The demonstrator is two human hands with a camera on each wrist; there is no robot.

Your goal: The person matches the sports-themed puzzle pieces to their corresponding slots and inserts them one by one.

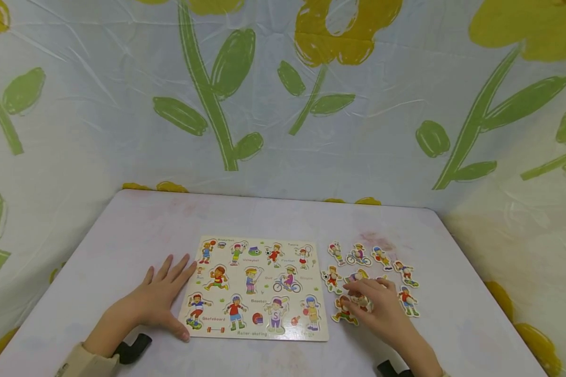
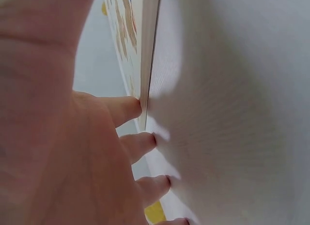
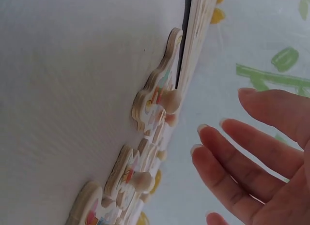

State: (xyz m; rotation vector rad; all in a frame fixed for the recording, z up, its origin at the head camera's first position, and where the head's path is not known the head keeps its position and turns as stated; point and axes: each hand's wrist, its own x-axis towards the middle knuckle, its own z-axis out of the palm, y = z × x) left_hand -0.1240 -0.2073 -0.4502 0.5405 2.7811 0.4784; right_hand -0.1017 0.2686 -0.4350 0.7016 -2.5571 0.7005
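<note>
A wooden sports puzzle board [image 1: 322,335] lies flat on the table, printed with figures and words. My left hand [image 1: 158,296] rests with spread fingers at its left edge; in the left wrist view a fingertip [image 2: 133,109] touches the board's side. Right of the board lies a group of loose knobbed pieces, among them a runner [image 1: 343,313], a footballer [image 1: 332,279], a cyclist [image 1: 358,255] and a roller skater [image 1: 408,302]. Over the nearer pieces hovers my right hand [image 1: 379,311], thumb and fingers apart, holding nothing. It hides some of them. Wooden knobs [image 3: 171,101] show in the right wrist view.
The white table [image 1: 160,220] has pinkish smudges beyond the pieces. A white cloth [image 1: 122,94] with yellow flowers and green leaves hangs behind and at both sides. Black wrist mounts [image 1: 135,349] sit by both wrists.
</note>
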